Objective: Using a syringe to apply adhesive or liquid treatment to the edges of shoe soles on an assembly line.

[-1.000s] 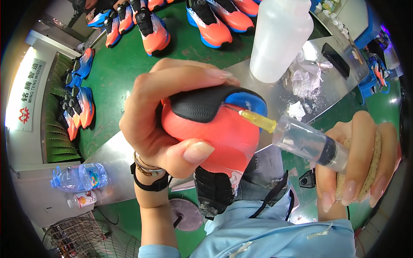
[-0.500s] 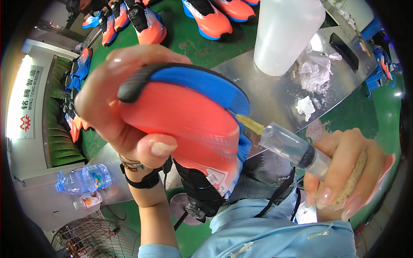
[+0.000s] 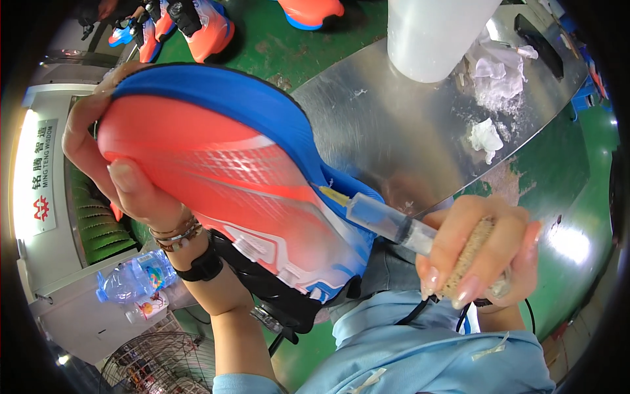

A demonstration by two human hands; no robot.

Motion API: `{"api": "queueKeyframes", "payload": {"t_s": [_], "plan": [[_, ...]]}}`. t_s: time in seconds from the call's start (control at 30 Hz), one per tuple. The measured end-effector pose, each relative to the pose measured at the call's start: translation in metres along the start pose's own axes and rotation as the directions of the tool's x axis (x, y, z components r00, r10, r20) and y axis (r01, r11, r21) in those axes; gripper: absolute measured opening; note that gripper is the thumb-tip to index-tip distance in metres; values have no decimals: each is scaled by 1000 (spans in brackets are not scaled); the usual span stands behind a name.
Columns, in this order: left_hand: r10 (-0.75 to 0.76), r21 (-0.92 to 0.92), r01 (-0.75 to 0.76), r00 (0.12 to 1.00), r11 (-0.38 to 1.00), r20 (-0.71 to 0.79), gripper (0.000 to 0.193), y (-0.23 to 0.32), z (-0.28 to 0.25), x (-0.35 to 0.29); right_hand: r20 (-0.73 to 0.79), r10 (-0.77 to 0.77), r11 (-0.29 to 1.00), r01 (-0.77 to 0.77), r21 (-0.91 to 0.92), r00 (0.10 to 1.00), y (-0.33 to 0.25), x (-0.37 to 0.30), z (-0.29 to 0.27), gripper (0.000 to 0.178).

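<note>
An orange-red shoe [image 3: 197, 151] with a thick blue sole [image 3: 223, 92] is tilted on its side in front of me. My left hand [image 3: 128, 180] grips it around the toe, thumb on the upper and fingers toward the sole. In my right hand [image 3: 485, 243] is a clear syringe [image 3: 377, 217] with a yellow needle hub [image 3: 333, 196]. Its thin tip meets the seam between upper and sole, near the middle of the shoe's side. A rough beige pad-like piece [image 3: 471, 256] is also held between the right fingers.
Beyond the shoe is a metal table [image 3: 354, 98] bearing a white cylindrical container [image 3: 433, 39], crumpled white scraps [image 3: 499, 72] and a dark phone [image 3: 538, 46]. More orange shoes [image 3: 207, 29] stand at the back. Plastic bottles [image 3: 134, 279] and a wire fan [image 3: 157, 361] are at left.
The shoe has turned and moved left, showing more of its side. My right hand and the syringe have shifted left, and the tip now meets the seam farther from the toe.
</note>
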State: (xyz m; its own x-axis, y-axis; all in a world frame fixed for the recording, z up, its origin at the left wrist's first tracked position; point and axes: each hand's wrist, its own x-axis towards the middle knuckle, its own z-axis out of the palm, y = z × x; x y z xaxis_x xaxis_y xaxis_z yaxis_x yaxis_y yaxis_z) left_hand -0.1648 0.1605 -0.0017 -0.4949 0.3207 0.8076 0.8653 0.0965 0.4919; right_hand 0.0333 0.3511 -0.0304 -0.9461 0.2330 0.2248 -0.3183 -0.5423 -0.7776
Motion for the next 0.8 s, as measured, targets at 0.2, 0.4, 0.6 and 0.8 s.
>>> {"api": "queueKeyframes", "payload": {"t_s": [0.2, 0.4, 0.6, 0.8], "plan": [[-118, -39, 114, 985, 993, -122, 54, -25, -12, -7, 73, 116, 992, -112, -58, 991, 10, -7, -12, 66], [-246, 53, 254, 961, 966, -131, 59, -32, -18, -10, 212, 113, 993, -104, -52, 971, 13, -17, -26, 58], [-278, -7, 278, 960, 960, -17, 60, -57, -39, -14, 144, 169, 985, -163, -48, 975, 13, -28, -33, 59], [-409, -87, 406, 913, 910, -11, 51, -69, -54, -45, 83, 212, 973, -201, -117, 974, 11, -32, -39, 61]]}}
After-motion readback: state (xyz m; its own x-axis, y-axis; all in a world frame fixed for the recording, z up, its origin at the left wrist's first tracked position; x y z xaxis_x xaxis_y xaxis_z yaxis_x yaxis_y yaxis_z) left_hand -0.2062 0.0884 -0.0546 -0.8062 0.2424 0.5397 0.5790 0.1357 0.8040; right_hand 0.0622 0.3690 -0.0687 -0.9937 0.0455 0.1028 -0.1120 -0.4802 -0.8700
